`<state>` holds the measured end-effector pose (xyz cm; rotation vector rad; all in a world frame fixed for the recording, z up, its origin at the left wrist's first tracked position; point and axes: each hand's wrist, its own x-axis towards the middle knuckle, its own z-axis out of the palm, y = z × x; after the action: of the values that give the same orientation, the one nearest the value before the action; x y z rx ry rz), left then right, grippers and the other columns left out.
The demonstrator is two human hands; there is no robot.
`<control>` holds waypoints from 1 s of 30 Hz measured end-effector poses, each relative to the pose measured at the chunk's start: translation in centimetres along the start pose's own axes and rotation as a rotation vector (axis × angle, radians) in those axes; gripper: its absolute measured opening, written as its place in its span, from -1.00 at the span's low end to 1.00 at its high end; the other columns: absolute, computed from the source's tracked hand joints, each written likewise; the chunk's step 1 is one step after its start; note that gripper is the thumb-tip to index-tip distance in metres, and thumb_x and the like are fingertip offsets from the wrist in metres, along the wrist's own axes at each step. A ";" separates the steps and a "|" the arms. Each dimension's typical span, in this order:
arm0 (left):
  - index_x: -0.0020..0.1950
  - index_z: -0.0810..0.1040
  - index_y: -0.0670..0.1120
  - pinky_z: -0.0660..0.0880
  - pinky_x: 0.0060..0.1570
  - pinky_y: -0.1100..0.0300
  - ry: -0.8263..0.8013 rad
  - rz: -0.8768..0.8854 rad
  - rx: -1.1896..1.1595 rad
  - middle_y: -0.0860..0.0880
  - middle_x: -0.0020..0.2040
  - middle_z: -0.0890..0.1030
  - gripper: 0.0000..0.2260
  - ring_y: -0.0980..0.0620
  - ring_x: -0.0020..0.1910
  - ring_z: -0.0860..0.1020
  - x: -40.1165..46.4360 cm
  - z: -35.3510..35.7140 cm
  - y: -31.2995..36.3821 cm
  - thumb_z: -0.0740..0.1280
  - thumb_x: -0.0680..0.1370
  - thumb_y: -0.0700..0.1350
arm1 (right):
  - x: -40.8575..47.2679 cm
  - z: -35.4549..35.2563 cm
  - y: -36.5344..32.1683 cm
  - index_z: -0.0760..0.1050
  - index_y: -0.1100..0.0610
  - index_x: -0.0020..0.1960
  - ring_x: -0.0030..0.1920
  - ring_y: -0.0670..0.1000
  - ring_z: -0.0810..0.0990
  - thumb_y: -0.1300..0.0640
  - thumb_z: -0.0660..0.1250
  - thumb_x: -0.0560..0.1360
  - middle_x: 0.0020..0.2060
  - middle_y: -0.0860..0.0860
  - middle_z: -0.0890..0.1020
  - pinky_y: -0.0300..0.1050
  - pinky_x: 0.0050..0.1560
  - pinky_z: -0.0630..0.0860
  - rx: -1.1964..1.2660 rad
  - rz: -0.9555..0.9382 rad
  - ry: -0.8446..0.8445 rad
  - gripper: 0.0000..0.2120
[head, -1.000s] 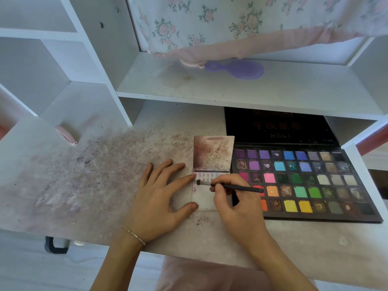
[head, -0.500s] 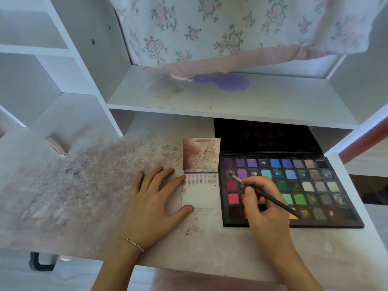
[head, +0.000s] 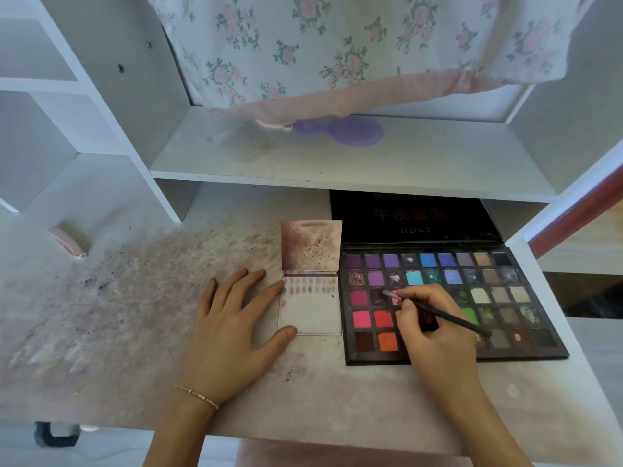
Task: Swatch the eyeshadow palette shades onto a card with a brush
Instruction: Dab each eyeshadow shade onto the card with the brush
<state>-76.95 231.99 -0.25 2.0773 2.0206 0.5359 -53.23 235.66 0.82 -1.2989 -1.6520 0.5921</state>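
powder-stained desk (head: pixel 135 315) | white shelves (head: pixel 337 163); floral cloth (head: pixel 337 45) hangs above

The white painted desk top (head: pixel 141 332) looked matt and gritty, dusted with pinkish-brown powder, while the small white card (head: pixel 313 315) showed a smooth paper-like face under faint smudged swatches. The black rectangular eyeshadow palette (head: pixel 448 357) carried chalky matt pans beside a few glittery ones, its open lid faintly glossy. Above, a floral white-and-pink cloth (head: pixel 337 45) hung soft, and the purple plastic hairbrush (head: pixel 347 131) looked smooth.
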 end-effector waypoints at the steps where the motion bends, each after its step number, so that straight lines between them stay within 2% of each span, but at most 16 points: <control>1: 0.31 0.44 0.08 0.05 0.40 -0.15 0.000 0.001 0.003 -0.01 0.34 0.41 -0.42 -0.05 0.39 0.28 0.0 0.0 0.0 0.08 0.40 0.32 | 0.0 0.0 0.0 0.46 0.01 -0.15 -0.15 -0.23 0.50 0.23 0.22 0.39 -0.25 -0.14 0.53 -0.51 -0.22 0.40 0.001 -0.001 -0.005 -0.86; 4: 0.30 0.44 0.08 0.07 0.39 -0.16 0.001 0.001 0.006 -0.01 0.33 0.42 -0.43 -0.06 0.38 0.29 0.0 0.0 0.0 0.08 0.40 0.32 | 0.0 0.1 0.1 0.45 -0.03 -0.15 -0.13 -0.22 0.49 0.24 0.24 0.41 -0.24 -0.18 0.52 -0.49 -0.19 0.40 -0.025 0.005 -0.034 -0.84; 8: 0.31 0.44 0.08 0.07 0.40 -0.16 -0.003 -0.001 0.008 -0.01 0.34 0.42 -0.42 -0.06 0.39 0.28 -0.1 0.0 0.0 0.08 0.40 0.33 | 0.0 0.3 0.5 0.45 -0.03 -0.18 -0.11 -0.23 0.48 0.37 0.31 0.41 -0.24 -0.18 0.52 -0.50 -0.18 0.38 -0.062 0.054 -0.041 -0.71; 11: 0.31 0.43 0.08 0.06 0.40 -0.16 -0.006 -0.004 0.006 0.00 0.34 0.41 -0.42 -0.05 0.39 0.27 0.0 -0.1 0.0 0.08 0.39 0.33 | 0.0 0.2 0.4 0.46 -0.03 -0.17 -0.12 -0.25 0.49 0.39 0.31 0.41 -0.24 -0.17 0.53 -0.52 -0.18 0.38 -0.049 0.051 -0.025 -0.70; 18: 0.31 0.43 0.09 0.04 0.41 -0.14 -0.002 0.001 -0.004 0.00 0.35 0.40 -0.41 -0.03 0.40 0.26 0.0 0.1 -0.1 0.09 0.39 0.34 | 0.1 0.2 0.4 0.44 -0.07 -0.18 -0.12 -0.22 0.50 0.37 0.31 0.42 -0.25 -0.16 0.53 -0.48 -0.19 0.41 -0.040 0.060 -0.019 -0.68; 22: 0.31 0.43 0.09 0.04 0.40 -0.14 0.001 0.003 -0.009 0.00 0.35 0.40 -0.41 -0.03 0.40 0.25 0.0 0.1 -0.2 0.09 0.39 0.34 | 0.1 0.1 0.4 0.46 -0.03 -0.17 -0.12 -0.20 0.50 0.35 0.29 0.43 -0.24 -0.16 0.53 -0.45 -0.17 0.42 -0.055 0.039 -0.028 -0.73; 24: 0.31 0.44 0.08 0.04 0.40 -0.14 0.001 0.007 -0.005 0.00 0.34 0.41 -0.42 -0.03 0.39 0.26 -0.1 0.1 -0.2 0.09 0.39 0.34 | 0.1 0.1 0.3 0.43 -0.09 -0.19 -0.12 -0.18 0.50 0.34 0.30 0.42 -0.24 -0.13 0.53 -0.42 -0.19 0.44 -0.036 0.062 -0.020 -0.69; 27: 0.31 0.43 0.08 0.04 0.40 -0.14 -0.002 0.007 -0.001 0.00 0.35 0.40 -0.41 -0.03 0.40 0.26 0.0 0.0 -0.2 0.08 0.40 0.34 | 0.1 0.0 -0.2 0.41 -0.14 -0.19 -0.16 -0.16 0.52 0.20 0.23 0.41 -0.25 -0.10 0.54 -0.39 -0.25 0.46 0.032 0.074 0.004 -0.78; 30: 0.31 0.44 0.08 0.04 0.40 -0.14 -0.003 0.007 -0.002 0.00 0.34 0.41 -0.42 -0.03 0.40 0.26 0.0 0.0 -0.2 0.07 0.40 0.33 | 0.1 0.0 -0.7 0.41 -0.13 -0.18 -0.21 -0.14 0.52 0.22 0.24 0.41 -0.28 -0.10 0.53 -0.40 -0.32 0.46 0.081 0.072 0.014 -0.77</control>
<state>-77.14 231.98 -0.29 2.0837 2.0112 0.5355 -53.57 235.52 1.37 -1.3050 -1.5587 0.6848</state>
